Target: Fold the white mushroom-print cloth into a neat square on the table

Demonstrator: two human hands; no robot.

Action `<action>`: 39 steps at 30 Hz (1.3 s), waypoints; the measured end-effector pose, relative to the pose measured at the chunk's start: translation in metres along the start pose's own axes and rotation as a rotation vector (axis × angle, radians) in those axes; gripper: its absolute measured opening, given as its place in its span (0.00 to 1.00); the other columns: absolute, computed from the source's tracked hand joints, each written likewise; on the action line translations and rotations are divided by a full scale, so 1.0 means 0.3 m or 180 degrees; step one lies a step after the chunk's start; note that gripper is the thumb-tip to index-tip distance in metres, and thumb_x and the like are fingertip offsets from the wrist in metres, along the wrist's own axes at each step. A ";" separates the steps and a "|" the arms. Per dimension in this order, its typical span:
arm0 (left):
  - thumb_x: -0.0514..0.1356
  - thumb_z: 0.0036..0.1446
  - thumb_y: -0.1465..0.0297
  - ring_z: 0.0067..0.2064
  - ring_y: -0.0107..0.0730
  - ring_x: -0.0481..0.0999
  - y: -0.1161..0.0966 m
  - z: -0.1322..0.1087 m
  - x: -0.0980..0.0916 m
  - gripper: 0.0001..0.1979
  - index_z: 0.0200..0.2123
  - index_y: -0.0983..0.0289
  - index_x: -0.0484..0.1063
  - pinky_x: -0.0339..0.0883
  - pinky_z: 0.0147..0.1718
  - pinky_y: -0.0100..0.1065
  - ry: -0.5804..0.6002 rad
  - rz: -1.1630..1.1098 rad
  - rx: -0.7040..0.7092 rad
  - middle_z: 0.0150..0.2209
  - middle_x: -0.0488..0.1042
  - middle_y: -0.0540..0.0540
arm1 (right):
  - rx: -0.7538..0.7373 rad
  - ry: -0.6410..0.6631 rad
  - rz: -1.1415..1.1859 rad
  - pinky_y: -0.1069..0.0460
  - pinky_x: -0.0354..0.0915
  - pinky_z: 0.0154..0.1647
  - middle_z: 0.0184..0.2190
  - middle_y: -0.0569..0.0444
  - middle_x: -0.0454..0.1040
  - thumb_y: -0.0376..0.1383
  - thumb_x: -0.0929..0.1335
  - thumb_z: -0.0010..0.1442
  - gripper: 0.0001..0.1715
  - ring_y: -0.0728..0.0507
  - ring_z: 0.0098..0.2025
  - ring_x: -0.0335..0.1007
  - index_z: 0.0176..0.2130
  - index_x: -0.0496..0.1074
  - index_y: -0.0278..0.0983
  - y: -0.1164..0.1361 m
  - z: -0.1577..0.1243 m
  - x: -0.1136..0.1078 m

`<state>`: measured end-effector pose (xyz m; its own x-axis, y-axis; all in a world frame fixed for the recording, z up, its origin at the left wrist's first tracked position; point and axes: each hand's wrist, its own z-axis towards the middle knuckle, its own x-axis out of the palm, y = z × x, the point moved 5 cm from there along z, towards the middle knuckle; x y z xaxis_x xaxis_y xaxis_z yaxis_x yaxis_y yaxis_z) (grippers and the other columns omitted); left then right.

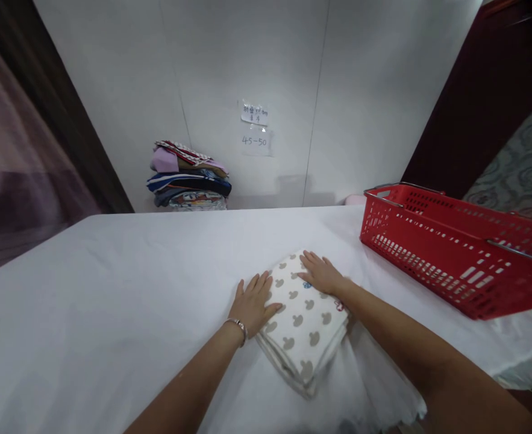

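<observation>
A folded white cloth with grey mouse-head shapes [302, 328] lies on the white table [112, 301] near its front edge. My left hand [253, 302] rests flat on the cloth's left edge, fingers stretched out, with a bracelet at the wrist. My right hand [322, 274] lies flat on the cloth's far right corner, fingers spread. Neither hand grips anything.
A red plastic basket [450, 259] with metal handles stands at the right of the table. A pile of folded coloured clothes [188, 178] sits at the far edge against the white wall. Two paper notes [255, 129] hang on the wall. A dark curtain hangs on the left.
</observation>
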<state>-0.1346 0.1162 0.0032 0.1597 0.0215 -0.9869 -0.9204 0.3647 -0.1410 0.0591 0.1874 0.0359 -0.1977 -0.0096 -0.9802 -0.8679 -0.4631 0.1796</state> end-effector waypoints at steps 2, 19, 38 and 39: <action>0.43 0.57 0.50 0.64 0.43 0.43 0.002 -0.002 0.005 0.34 0.62 0.60 0.46 0.38 0.58 0.54 0.0051 -0.0001 0.0009 0.64 0.43 0.52 | 0.0081 0.0099 -0.0090 0.42 0.43 0.59 0.64 0.48 0.40 0.53 0.53 0.60 0.37 0.39 0.64 0.35 0.62 0.47 0.38 -0.050 -0.020 0.058; 0.44 0.56 0.50 0.64 0.43 0.43 -0.294 -0.009 -0.024 0.33 0.60 0.61 0.51 0.36 0.59 0.53 -0.0034 -0.0088 0.0910 0.63 0.48 0.57 | 0.0174 0.0243 0.0273 0.44 0.42 0.61 0.65 0.48 0.37 0.54 0.55 0.59 0.41 0.40 0.65 0.33 0.63 0.45 0.35 -0.075 -0.026 0.066; 0.44 0.56 0.50 0.64 0.43 0.43 -0.296 -0.013 0.017 0.32 0.60 0.61 0.52 0.36 0.59 0.51 0.0098 -0.0054 0.0908 0.63 0.47 0.56 | 0.1037 0.0386 0.1867 0.48 0.48 0.59 0.60 0.52 0.56 0.55 0.60 0.56 0.41 0.41 0.59 0.53 0.62 0.49 0.41 -0.274 -0.173 -0.009; 0.44 0.56 0.50 0.64 0.43 0.43 -0.296 -0.013 0.017 0.32 0.60 0.61 0.52 0.36 0.59 0.51 0.0089 -0.0055 0.0910 0.63 0.47 0.56 | 0.1246 0.0213 0.2038 0.49 0.52 0.57 0.58 0.51 0.60 0.55 0.59 0.57 0.39 0.42 0.57 0.57 0.61 0.51 0.40 -0.291 -0.183 -0.026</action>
<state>-0.0535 0.0803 0.0105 0.1610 -0.0113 -0.9869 -0.7789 0.6126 -0.1341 0.1613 0.1792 0.0233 -0.7009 -0.2306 -0.6750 -0.6936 -0.0003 0.7203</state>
